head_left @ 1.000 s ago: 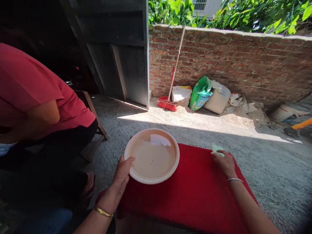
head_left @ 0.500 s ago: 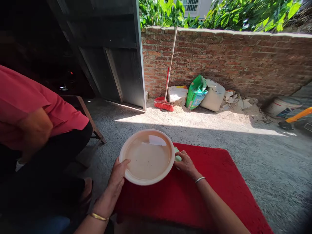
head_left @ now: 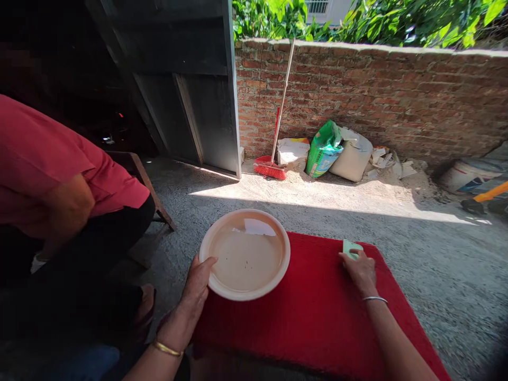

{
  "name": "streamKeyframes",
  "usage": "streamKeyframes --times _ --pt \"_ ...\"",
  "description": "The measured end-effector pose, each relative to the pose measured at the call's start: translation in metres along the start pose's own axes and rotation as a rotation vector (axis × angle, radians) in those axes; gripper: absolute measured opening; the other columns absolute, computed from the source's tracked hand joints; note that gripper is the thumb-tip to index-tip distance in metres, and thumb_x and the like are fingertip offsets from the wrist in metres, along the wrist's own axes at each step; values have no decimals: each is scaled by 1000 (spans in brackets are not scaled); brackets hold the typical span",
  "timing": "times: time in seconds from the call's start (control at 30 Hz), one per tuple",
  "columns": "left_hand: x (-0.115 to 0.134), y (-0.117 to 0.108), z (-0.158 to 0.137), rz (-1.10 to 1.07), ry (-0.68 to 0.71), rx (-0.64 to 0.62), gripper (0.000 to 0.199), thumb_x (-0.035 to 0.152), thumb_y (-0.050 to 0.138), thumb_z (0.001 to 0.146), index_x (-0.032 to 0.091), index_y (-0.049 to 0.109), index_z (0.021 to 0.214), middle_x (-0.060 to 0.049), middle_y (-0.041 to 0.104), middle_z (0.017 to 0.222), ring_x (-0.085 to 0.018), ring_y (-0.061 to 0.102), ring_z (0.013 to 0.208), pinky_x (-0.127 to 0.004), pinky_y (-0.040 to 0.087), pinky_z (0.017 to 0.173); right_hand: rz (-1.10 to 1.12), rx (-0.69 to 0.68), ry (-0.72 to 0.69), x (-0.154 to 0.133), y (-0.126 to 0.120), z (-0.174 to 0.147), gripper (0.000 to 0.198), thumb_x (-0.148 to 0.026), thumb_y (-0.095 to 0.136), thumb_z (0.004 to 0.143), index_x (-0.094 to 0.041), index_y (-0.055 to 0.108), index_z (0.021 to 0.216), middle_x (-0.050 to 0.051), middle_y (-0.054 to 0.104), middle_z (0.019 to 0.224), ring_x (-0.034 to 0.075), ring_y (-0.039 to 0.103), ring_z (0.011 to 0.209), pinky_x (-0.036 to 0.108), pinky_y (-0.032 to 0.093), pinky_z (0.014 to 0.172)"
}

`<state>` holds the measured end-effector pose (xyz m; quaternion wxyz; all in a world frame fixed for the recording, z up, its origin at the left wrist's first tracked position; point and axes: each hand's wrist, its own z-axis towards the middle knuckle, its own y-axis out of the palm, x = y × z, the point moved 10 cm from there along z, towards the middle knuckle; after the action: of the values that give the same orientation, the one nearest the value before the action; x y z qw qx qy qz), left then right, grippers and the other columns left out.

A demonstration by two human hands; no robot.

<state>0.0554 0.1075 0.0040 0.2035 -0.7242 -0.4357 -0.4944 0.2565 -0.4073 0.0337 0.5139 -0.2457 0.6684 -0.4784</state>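
1. Two hands in view, both the wearer's, on a red mat (head_left: 317, 312) spread over the concrete floor (head_left: 436, 248).
2. Left hand (head_left: 198, 283): thumb hooked over the near-left rim of a pale round basin (head_left: 246, 254), fingers under the rim and out of sight. Grip is closed on the rim.
3. The basin sits at the mat's far-left corner, upright and partly filled with cloudy water (a few dark specks in it, a bright reflection at the far side).
4. Right hand (head_left: 361, 270): palm down on the mat's far edge, well apart from the basin. Fingers press on a small pale green pad (head_left: 350, 247), mostly covered by them; only its far end shows. Grip is flat on the pad, fingers curled over it.
5. Gold bangle on the left wrist, silver one on the right.
6. Another person in a red shirt (head_left: 43, 159) crouches at left, near a wooden stool (head_left: 138, 169).
7. Back of scene: brick wall (head_left: 377, 95), red broom (head_left: 273, 159) leaning on it, green sack (head_left: 323, 151) and a white sack (head_left: 353, 156) just beside.
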Motion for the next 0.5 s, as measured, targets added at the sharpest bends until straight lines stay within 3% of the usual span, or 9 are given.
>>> streamKeyframes --times 0.13,0.2,0.27,0.37,0.5 --pt "1 0 0 12 7 5 39 5 65 69 14 67 107 -1 72 75 -16 66 64 -26 54 64 48 -167 -301 -94 72 -71 41 -43 66 78 -27 70 116 8 58 108 25 64 97 33 47 77" --pt "1 0 0 16 7 1 39 5 65 70 14 67 107 -1 72 75 -17 67 65 -26 54 66 84 -240 -446 -125 89 -104 33 -40 71 75 -32 73 107 4 58 107 23 63 99 29 46 76" --pt "1 -1 0 17 10 1 38 5 64 70 14 67 107 -1 72 74 -17 67 65 -26 54 66 110 -293 -522 -131 90 -121 27 -38 74 72 -34 75 99 0 60 101 19 63 93 26 45 74" --pt "2 0 1 0 26 -7 39 5 64 70 15 66 108 -1 71 74 -17 68 67 -27 55 68 120 -260 -475 -91 58 -104 33 -38 73 70 -31 73 102 0 60 96 20 64 89 28 48 77" --pt "-4 0 8 -8 31 -23 43 6 66 68 15 66 109 -1 71 75 -18 68 70 -29 56 73 62 -23 -169 25 -22 -47 48 -46 61 76 -15 67 113 10 60 88 32 63 92 42 50 83"
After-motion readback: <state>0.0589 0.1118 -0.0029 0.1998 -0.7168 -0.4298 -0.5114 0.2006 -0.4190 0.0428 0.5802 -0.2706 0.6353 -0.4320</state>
